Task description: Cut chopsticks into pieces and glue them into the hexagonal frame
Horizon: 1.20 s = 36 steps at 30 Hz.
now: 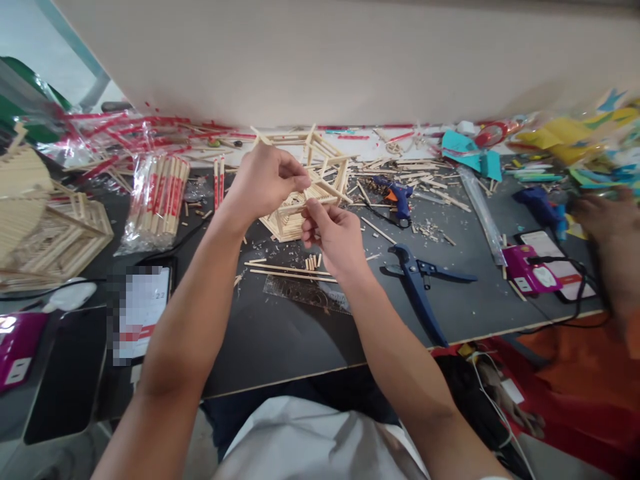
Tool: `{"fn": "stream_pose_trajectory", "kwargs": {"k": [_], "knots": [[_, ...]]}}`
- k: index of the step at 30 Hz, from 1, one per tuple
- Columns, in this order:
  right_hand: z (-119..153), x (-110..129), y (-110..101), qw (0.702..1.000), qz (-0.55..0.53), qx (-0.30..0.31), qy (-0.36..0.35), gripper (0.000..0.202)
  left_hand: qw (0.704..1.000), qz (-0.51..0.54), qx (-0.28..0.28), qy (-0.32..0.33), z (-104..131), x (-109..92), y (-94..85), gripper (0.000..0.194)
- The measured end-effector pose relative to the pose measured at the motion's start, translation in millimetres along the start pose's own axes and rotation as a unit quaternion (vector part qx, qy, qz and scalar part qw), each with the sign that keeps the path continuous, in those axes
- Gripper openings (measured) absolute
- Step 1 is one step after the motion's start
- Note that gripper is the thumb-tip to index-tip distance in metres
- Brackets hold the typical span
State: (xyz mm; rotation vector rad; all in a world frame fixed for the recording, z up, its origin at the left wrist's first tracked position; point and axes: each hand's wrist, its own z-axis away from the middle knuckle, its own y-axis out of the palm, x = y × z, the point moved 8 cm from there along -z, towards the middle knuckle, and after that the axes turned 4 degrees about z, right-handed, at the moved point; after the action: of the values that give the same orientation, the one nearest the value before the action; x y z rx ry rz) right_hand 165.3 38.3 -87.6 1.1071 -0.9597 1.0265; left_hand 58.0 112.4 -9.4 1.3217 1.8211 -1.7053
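With the left hand (273, 177) and right hand (336, 237) each in a fingertips-together grip, any pinched piece too hidden to tell, slow, steady movements seem best, sparing the slender wooden stick frame (287, 230) just behind them on the counter (290, 343).

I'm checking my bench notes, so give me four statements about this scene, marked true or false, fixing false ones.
The left hand and right hand are both at the stick frame. True.
The cutter lies left of the ruler. False: the blue cutter lies right of the clear ruler.
The clear bag holds sticks with red wrapping. True.
The glue gun nearest the hands is yellow. False: that glue gun is mostly blue.
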Motion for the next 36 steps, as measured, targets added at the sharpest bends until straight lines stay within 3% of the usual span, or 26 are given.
{"fn": "stream_pose_trajectory", "kwargs": {"k": [11,19,36], "knots": [[6,-6,-3,0.999,-0.027,0.018,0.027,0.044,1.000,0.003,-0.015,-0.005,-3,6,0.9,0.015],[13,-3,-8,0.998,-0.031,0.058,0.007,0.036,1.000,0.002,-0.024,-0.005,-4,8,0.5,0.016],[10,-7,-5,0.995,-0.068,0.076,-0.025,0.036,0.999,0.009,-0.020,-0.027,-1,11,0.0,0.018]]}}
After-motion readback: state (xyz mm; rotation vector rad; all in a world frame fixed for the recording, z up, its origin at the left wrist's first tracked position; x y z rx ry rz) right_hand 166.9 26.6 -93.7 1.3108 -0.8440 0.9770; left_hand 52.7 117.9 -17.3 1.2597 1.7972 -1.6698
